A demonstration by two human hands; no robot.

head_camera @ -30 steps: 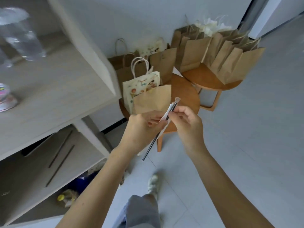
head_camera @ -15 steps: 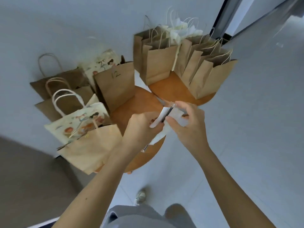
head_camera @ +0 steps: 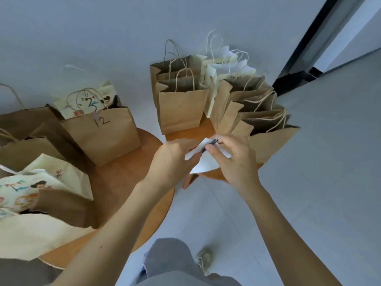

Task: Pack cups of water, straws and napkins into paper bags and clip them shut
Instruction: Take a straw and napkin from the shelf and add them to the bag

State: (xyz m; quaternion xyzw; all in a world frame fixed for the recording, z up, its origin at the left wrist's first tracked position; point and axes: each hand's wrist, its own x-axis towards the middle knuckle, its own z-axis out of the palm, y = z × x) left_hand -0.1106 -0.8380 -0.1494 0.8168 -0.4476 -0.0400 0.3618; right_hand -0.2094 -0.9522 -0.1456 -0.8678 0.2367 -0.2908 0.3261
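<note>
In the head view, your left grip (head_camera: 175, 159) curls round one edge of the white napkin (head_camera: 203, 166), and your right grip (head_camera: 235, 162) pinches the dark straw (head_camera: 210, 143) against it. Napkin and straw lie between the two grips. Just beyond the right grip stand open brown paper bags (head_camera: 181, 108). Left of the left grip, the bag marked 12 (head_camera: 103, 137) stands on a round wooden surface (head_camera: 123, 182).

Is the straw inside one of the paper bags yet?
No, the left hand and right hand hold the dark straw and white napkin together, outside the brown bags.
</note>
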